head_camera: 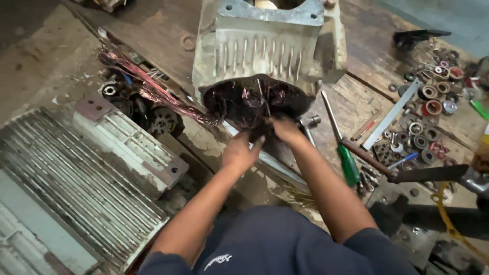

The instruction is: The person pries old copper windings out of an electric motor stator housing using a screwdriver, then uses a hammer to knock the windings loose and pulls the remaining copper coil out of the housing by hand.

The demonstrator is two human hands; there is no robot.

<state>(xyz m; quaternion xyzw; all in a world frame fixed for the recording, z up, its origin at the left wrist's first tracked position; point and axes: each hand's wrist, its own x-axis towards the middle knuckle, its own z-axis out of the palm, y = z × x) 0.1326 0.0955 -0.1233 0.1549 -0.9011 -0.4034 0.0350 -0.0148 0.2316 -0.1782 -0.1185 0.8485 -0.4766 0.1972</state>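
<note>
In the top middle of the frame, a big grey motor [265, 56] lies on its side on the wooden bench [158, 30]. Its open end faces the person, so the dark wires [254, 102] inside are easy to reach. That seems to be why it is tipped over this way.

At the lower left sits another ribbed metal case [76, 188], pushed off to the side.

A long bunch of copper wire [147, 86] hangs out of the motor's mouth and trails to the upper left, away from the hands.

The left hand [240, 150] is just below the open end, fingers loosely bent, one finger pointing up at the wires. I cannot tell if it grips anything. The right hand [284, 127] is right at the bottom edge of the opening, fingers curled in and touching the wires. It looks like it pinches some, but the spot is too dark to be sure.

A green screwdriver [342, 147] lies just right of the right arm, close enough to grab. Small rings [430, 107] are spread at the far right.
</note>
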